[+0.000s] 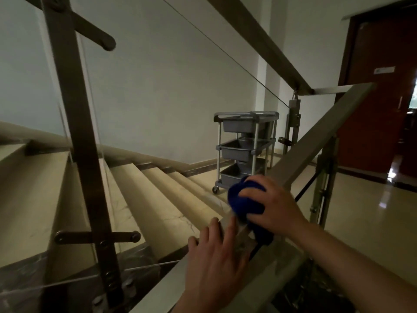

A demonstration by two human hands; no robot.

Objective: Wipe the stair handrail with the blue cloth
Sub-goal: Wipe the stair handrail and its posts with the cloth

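- The flat, pale metal stair handrail (pixel 316 141) runs as a long bar on a diagonal, its long axis rising from the lower middle of the view to the upper right, where its far end points toward the dark red wooden door (pixel 381 91).
- The bunched deep-blue cloth (pixel 243 199) sits on the handrail's top face, about midway along its visible length, with a fold hanging down the near side.
- The right hand (pixel 273 206) grasps the cloth, fingers curled over it, pressing it to the handrail.
- The left hand (pixel 216 258) lies just below the cloth on the handrail, fingers straight and relaxed, holding nothing.
- Beyond the handrail, a grey three-tier plastic trolley (pixel 246 150) stands on the landing.
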